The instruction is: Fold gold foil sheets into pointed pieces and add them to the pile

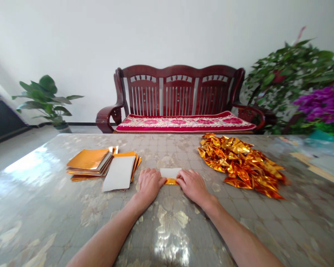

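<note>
A sheet of gold foil paper lies on the table between my hands, pale side up, with a gold strip folded over along its near edge. My left hand grips the left end of that fold, thumb on the gold strip and fingers curled. At the right end, my right hand pinches the fold the same way. Just left of my left hand is a stack of paper sheets, white face on top with gold edges showing. Beside it sits another stack with an orange-gold top.
A heap of folded gold foil pieces spreads over the right of the patterned table. Clear plastic and flat boards lie at the far right edge. Beyond the table stand a wooden bench and potted plants.
</note>
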`<state>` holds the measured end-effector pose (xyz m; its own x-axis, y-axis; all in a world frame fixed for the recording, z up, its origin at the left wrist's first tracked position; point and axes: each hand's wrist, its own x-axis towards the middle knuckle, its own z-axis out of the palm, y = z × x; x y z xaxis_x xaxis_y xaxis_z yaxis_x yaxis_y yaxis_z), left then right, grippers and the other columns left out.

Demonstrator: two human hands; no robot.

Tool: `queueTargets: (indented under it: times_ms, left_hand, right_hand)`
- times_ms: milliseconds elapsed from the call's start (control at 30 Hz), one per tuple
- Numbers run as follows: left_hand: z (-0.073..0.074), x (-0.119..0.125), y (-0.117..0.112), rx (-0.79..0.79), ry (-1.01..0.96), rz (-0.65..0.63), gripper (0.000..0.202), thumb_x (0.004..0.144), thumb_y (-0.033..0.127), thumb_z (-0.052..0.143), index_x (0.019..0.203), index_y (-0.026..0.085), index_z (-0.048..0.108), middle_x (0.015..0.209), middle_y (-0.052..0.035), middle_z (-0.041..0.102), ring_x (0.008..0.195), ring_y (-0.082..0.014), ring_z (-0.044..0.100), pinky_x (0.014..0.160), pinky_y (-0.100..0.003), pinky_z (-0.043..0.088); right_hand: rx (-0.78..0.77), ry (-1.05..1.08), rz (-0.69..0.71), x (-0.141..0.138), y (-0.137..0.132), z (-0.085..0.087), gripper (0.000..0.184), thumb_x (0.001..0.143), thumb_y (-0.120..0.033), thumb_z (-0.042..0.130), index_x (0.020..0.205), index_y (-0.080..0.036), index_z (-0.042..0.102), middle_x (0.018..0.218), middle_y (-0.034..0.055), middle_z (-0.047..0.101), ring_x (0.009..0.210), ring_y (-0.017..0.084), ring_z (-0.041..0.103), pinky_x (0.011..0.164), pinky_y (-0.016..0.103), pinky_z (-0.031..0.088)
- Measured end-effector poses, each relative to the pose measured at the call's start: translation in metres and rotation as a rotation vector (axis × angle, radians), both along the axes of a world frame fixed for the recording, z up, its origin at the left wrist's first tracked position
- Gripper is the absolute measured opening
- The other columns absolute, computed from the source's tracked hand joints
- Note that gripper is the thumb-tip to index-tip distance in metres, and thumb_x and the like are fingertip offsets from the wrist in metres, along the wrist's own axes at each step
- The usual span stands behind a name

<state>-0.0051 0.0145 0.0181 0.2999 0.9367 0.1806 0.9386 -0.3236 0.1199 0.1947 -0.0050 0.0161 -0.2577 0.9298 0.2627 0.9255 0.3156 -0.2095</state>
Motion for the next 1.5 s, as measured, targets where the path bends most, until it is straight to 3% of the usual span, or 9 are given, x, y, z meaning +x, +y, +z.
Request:
queueTargets:
  times_ms: [167, 300, 500, 733, 867, 1000, 1233, 1333, 1500]
  left_hand:
    - [-0.002, 0.000, -0.002, 0.040, 0.033, -0.010, 0.032, 0.092, 0.044, 0.055, 0.078, 0.019, 0.068, 0.084, -0.0085, 0.066, 0.088, -0.0250, 0.057, 0.079, -0.036, 0.036]
    - [-0.002, 0.001, -0.004, 0.130, 0.001, -0.037, 0.016, 0.090, 0.036, 0.063, 0.096, 0.021, 0.066, 0.095, -0.0062, 0.063, 0.092, -0.0237, 0.055, 0.079, -0.034, 0.040]
    - [-0.004, 0.008, -0.017, 0.045, -0.014, -0.371, 0.009, 0.093, 0.018, 0.056, 0.094, 0.022, 0.064, 0.095, -0.0031, 0.062, 0.094, -0.0192, 0.057, 0.078, -0.028, 0.047]
    - [-0.008, 0.023, -0.044, 0.074, 0.121, -0.271, 0.025, 0.089, 0.005, 0.053, 0.111, 0.013, 0.061, 0.106, -0.0103, 0.066, 0.097, -0.0248, 0.062, 0.084, -0.037, 0.054]
    - [-0.015, 0.022, -0.048, 0.119, 0.220, -0.259, 0.039, 0.090, 0.004, 0.048, 0.129, 0.007, 0.054, 0.129, -0.0185, 0.061, 0.116, -0.0272, 0.060, 0.094, -0.039, 0.053]
    - [-0.019, 0.019, -0.051, 0.145, 0.320, -0.229, 0.044, 0.089, 0.003, 0.046, 0.133, 0.002, 0.052, 0.136, -0.0234, 0.056, 0.123, -0.0303, 0.056, 0.098, -0.041, 0.051]
    - [-0.006, 0.021, -0.051, 0.118, 0.290, -0.213, 0.035, 0.089, 0.003, 0.045, 0.121, 0.006, 0.060, 0.116, -0.0188, 0.065, 0.107, -0.0281, 0.061, 0.088, -0.040, 0.052]
    - [0.002, 0.019, -0.042, 0.040, 0.221, -0.181, 0.025, 0.090, 0.005, 0.047, 0.108, 0.011, 0.064, 0.103, -0.0132, 0.065, 0.096, -0.0267, 0.061, 0.082, -0.040, 0.052]
    - [0.009, 0.010, -0.020, -0.021, 0.043, -0.187, 0.019, 0.092, 0.014, 0.050, 0.104, 0.019, 0.064, 0.106, -0.0086, 0.065, 0.102, -0.0248, 0.059, 0.089, -0.038, 0.048]
  right_hand:
    - [0.021, -0.035, 0.008, 0.000, 0.000, 0.000, 0.004, 0.092, -0.026, 0.059, 0.089, -0.024, 0.062, 0.088, 0.0009, 0.071, 0.085, 0.020, 0.059, 0.074, 0.031, 0.032]
    - [0.050, -0.056, -0.018, -0.002, -0.001, -0.002, 0.003, 0.092, -0.027, 0.060, 0.090, -0.024, 0.061, 0.088, 0.0014, 0.069, 0.086, 0.020, 0.057, 0.074, 0.032, 0.032]
    - [0.155, -0.075, -0.064, -0.008, -0.003, -0.004, 0.005, 0.090, -0.025, 0.064, 0.094, -0.022, 0.062, 0.097, 0.0057, 0.064, 0.094, 0.024, 0.053, 0.078, 0.035, 0.036]
    - [0.165, -0.109, 0.244, -0.014, -0.018, -0.005, 0.012, 0.094, -0.014, 0.056, 0.092, -0.020, 0.066, 0.094, 0.0050, 0.066, 0.093, 0.020, 0.056, 0.084, 0.032, 0.043]
    - [0.100, -0.112, 0.223, -0.006, -0.028, -0.006, 0.019, 0.094, -0.010, 0.055, 0.106, -0.018, 0.067, 0.105, 0.0068, 0.068, 0.100, 0.020, 0.058, 0.088, 0.031, 0.045]
    - [0.040, -0.135, 0.114, 0.004, -0.029, -0.002, 0.024, 0.093, -0.006, 0.052, 0.106, -0.017, 0.068, 0.103, 0.0073, 0.069, 0.101, 0.020, 0.060, 0.089, 0.030, 0.045]
    - [0.085, -0.258, 0.108, 0.007, -0.029, 0.001, 0.020, 0.089, -0.006, 0.053, 0.087, -0.016, 0.070, 0.090, 0.0076, 0.068, 0.089, 0.022, 0.058, 0.080, 0.034, 0.040]
    - [0.124, -0.248, 0.178, -0.002, -0.035, 0.002, 0.018, 0.086, -0.007, 0.054, 0.078, -0.016, 0.068, 0.085, 0.0076, 0.066, 0.085, 0.022, 0.056, 0.077, 0.035, 0.038]
    - [0.100, -0.145, 0.340, -0.028, -0.048, 0.002, 0.014, 0.088, -0.013, 0.055, 0.082, -0.018, 0.067, 0.087, 0.0060, 0.066, 0.084, 0.020, 0.054, 0.077, 0.033, 0.038]
